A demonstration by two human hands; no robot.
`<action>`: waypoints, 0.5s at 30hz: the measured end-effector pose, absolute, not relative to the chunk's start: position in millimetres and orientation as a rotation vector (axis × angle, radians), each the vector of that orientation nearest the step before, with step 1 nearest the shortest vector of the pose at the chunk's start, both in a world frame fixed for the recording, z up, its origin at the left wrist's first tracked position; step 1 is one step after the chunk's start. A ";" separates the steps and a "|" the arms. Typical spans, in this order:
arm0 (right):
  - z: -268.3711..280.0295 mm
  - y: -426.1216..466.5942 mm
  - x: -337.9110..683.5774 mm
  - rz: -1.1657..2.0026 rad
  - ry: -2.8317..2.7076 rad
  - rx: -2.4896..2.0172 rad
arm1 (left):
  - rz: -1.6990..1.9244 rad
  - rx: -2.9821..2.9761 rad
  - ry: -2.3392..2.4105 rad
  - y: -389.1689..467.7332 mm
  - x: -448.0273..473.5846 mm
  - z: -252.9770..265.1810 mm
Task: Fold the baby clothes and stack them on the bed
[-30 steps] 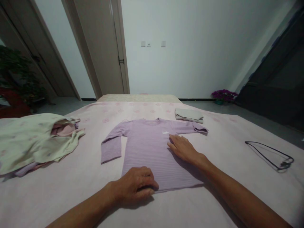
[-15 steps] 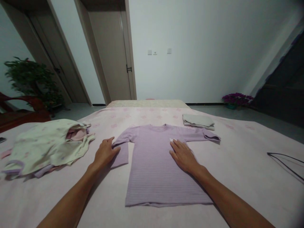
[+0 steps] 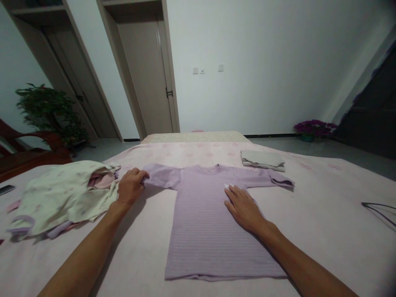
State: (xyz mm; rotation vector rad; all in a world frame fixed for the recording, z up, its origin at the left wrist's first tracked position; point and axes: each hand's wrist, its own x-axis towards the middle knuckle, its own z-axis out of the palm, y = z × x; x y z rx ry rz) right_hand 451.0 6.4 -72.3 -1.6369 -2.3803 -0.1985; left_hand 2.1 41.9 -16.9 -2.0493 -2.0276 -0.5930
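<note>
A lilac ribbed long-sleeved shirt (image 3: 204,222) lies spread flat, its neckline away from me. My left hand (image 3: 131,185) grips the end of its left-side sleeve between thumb and fingers, and that sleeve stretches out sideways. My right hand (image 3: 244,208) rests flat on the chest of the shirt, fingers extended, beside a small white print. The right-side sleeve reaches out to the right, with its cuff end folded over.
A heap of cream and pink clothes (image 3: 68,194) lies left of my left hand. A folded grey garment (image 3: 262,160) sits beyond the right sleeve. On the pink sheet (image 3: 328,214) are a black cord (image 3: 375,208) at right and a phone (image 3: 6,189) at far left.
My left hand has closed on the left sleeve's end and moved left and away from me. The sleeve, bent down before, now runs straight out. My right hand has stayed on the chest.
</note>
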 end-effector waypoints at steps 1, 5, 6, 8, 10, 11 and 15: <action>-72.9 6.5 451.1 -0.199 -2.375 -1.633 | -0.494 -2.240 -2.072 44.2 -3.8 -17.4; -75.9 7.7 451.9 -0.227 -2.370 -1.623 | -0.328 -2.660 -2.257 54.9 -26.9 -21.1; -76.7 8.2 452.2 -0.238 -2.371 -1.620 | -0.445 -2.591 -2.304 58.4 -32.4 -21.1; -78.5 9.2 452.8 -0.255 -2.372 -1.613 | -0.704 -2.333 -2.402 66.6 -43.0 -20.6; -80.3 10.2 453.5 -0.260 -2.366 -1.606 | -0.822 -2.068 -2.461 75.0 -52.0 -21.5; -81.1 10.7 453.7 -0.260 -2.363 -1.604 | -0.820 -2.000 -2.485 78.5 -55.5 -23.0; -83.4 11.9 454.5 -0.258 -2.365 -1.605 | -0.801 -2.002 -2.562 84.0 -61.3 -34.4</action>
